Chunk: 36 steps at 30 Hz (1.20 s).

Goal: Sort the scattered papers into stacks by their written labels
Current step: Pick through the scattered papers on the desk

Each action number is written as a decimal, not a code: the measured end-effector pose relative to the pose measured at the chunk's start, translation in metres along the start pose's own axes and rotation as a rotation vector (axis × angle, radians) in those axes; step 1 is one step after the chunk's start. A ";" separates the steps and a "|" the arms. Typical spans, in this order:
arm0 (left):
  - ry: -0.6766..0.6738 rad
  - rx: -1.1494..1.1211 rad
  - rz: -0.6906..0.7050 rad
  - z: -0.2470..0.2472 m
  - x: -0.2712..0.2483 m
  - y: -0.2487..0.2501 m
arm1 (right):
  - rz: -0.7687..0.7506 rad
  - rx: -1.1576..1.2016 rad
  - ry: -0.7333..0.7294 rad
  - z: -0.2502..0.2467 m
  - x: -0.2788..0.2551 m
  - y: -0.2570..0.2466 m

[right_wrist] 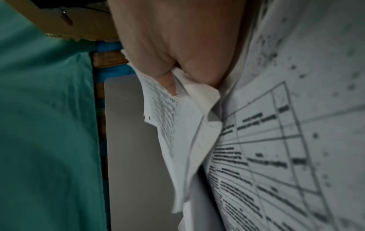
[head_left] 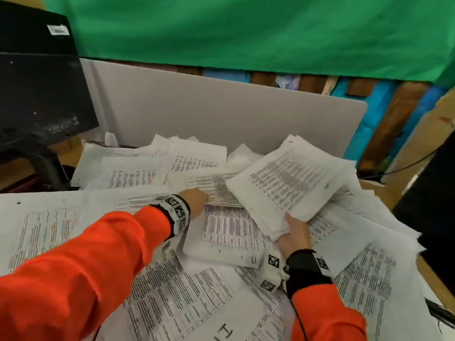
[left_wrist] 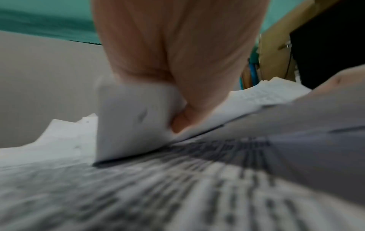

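Note:
Printed white papers (head_left: pixel 229 232) lie scattered in overlapping layers over the desk. My right hand (head_left: pixel 293 232) grips the near corner of a thick stack of sheets (head_left: pixel 288 185), lifted and tilted above the pile; the right wrist view shows thumb and fingers (right_wrist: pixel 168 78) pinching that stack (right_wrist: pixel 177 125). My left hand (head_left: pixel 197 200) reaches to the middle of the pile and pinches the edge of a single printed sheet (head_left: pixel 211 185). In the left wrist view its fingers (left_wrist: pixel 183 121) curl round a bent-up paper corner (left_wrist: pixel 130 121). Some sheets carry a handwritten mark (head_left: pixel 225 332) near a corner.
A grey partition panel (head_left: pixel 221 112) stands behind the papers, with green cloth (head_left: pixel 246 33) above. A black monitor on its stand (head_left: pixel 37 89) is at the far left. A dark object (head_left: pixel 428 207) borders the desk on the right, with a black pen (head_left: pixel 440 312) near the right edge.

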<state>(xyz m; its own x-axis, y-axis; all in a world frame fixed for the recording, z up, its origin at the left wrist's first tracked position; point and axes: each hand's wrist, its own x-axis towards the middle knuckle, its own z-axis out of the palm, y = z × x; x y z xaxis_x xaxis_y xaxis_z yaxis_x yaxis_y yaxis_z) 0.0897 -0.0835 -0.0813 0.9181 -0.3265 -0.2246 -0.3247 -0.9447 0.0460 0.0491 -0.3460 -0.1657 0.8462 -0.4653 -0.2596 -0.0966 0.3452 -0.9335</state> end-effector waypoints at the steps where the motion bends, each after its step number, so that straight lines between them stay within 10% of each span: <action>1: 0.061 0.012 -0.037 -0.004 0.000 -0.006 | 0.040 0.042 0.047 0.001 0.000 0.000; 7: 0.342 -0.280 -0.409 -0.049 -0.021 -0.060 | -0.030 0.277 0.021 0.003 -0.019 -0.020; 11: 0.564 -0.323 -0.232 -0.074 -0.025 -0.019 | 0.048 0.147 -0.114 0.014 -0.022 -0.016; 16: 0.335 -0.424 -0.049 -0.065 -0.010 0.072 | 0.111 -0.034 -0.386 0.018 -0.034 -0.019; 21: -0.276 -0.847 -0.041 -0.033 -0.006 0.114 | 0.096 -0.139 -0.331 0.020 -0.027 -0.011; 26: 0.140 -0.670 -0.300 -0.023 0.008 0.036 | 0.181 0.120 -0.413 0.019 -0.032 -0.018; 36: 0.327 -1.130 -0.274 0.006 0.000 -0.006 | 0.149 -0.203 -0.414 0.016 -0.047 -0.044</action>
<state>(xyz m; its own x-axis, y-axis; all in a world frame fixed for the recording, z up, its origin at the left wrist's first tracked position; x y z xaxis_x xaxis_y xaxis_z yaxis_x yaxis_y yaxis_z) 0.0901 -0.0771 -0.0878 0.9926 0.0505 -0.1106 0.1215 -0.4236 0.8977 0.0218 -0.3264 -0.1086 0.9489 -0.0453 -0.3123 -0.2979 0.1979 -0.9339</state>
